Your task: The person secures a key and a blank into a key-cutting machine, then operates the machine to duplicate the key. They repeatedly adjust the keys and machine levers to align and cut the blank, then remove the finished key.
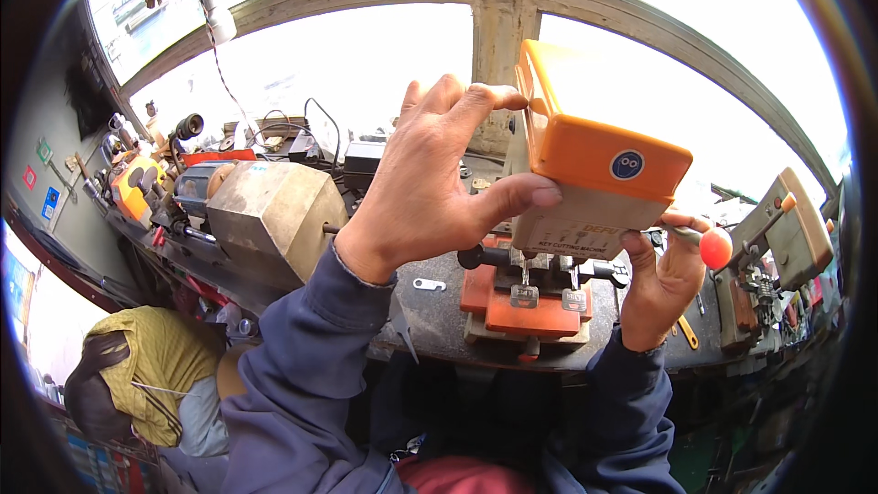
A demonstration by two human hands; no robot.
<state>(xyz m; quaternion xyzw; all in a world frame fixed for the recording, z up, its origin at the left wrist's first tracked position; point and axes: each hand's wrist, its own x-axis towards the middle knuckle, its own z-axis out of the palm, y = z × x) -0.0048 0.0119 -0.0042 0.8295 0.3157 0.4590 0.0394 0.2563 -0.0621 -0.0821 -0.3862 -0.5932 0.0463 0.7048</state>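
At the bench's middle stands an orange key-cutting machine (585, 183); the left hand (439, 174) clasps its upper housing from the left, nearer than the right hand (660, 279), whose fingers close on the red-knobbed lever (715, 247) below right.

glossy orange plastic cover (604, 151), dull metal motor housing (270, 215)

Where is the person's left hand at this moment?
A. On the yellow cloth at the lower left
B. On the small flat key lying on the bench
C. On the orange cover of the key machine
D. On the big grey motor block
C: the left hand has its fingers and thumb around the edge of the orange cover of the key machine, away from the other three things.
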